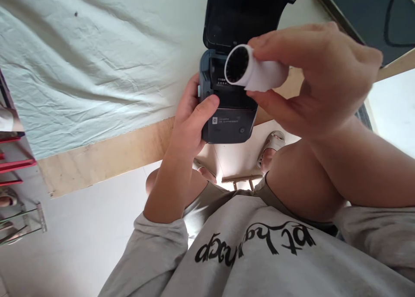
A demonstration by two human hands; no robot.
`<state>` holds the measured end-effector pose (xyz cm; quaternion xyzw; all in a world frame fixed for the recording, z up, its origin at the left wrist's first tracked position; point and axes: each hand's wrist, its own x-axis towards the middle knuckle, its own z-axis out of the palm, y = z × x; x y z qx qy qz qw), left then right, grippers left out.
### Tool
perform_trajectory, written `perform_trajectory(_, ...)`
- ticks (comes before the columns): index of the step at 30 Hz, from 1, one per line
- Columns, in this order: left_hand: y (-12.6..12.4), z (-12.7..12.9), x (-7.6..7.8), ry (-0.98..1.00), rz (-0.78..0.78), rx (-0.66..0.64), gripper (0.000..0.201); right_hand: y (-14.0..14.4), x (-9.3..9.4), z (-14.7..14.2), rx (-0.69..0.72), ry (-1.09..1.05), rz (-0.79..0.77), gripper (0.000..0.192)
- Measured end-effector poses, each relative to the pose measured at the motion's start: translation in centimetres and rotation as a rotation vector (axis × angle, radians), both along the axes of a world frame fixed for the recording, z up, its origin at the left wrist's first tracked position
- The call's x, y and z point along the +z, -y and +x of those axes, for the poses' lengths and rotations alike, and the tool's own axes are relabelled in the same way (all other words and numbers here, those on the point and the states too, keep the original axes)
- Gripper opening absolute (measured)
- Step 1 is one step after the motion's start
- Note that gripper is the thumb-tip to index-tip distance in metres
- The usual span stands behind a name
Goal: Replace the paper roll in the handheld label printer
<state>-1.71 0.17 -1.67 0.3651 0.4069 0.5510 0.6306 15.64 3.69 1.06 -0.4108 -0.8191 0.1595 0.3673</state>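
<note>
A dark portable label printer [227,130] with a Bluetooth mark and a power button is gripped at its left side by my left hand [194,119], thumb on top. Its black lid [240,18] is swung up and away from me, baring the paper bay. Just above the bay, my right hand [320,72] pinches a white paper roll [267,74] between thumb and fingers. The roll's black-cored end faces left. Part of the bay is hidden behind the roll.
A pale green cloth [97,72] covers the table, whose wooden edge [106,156] runs in front of me. At the upper right lies a dark flat panel [366,16] with a black cable [387,24]. Red racks [16,165] stand at the far left.
</note>
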Motion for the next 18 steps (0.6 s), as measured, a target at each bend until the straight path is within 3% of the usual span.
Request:
perform_trajectory(2, 0.0, 0.0, 0.0, -0.013, -0.011, 0.003, 0.027, 0.1, 0.0, -0.3, -0.017, 0.114, 0.166, 0.036)
perform_trajectory(7, 0.1, -0.1, 0.2, -0.034, -0.030, -0.014, 0.032, -0.3, -0.1, -0.8, -0.065, 0.257, 0.140, 0.014)
perform_trajectory(14, 0.1, -0.2, 0.4, 0.026, -0.014, -0.039, 0.031, 0.3, -0.5, -1.0, 0.034, 0.185, 0.270, 0.008)
perform_trajectory(18, 0.1, -0.3, 0.0, -0.040, 0.047, -0.004, 0.044, 0.7, -0.5, -1.2, 0.211, 0.157, 0.307, 0.007)
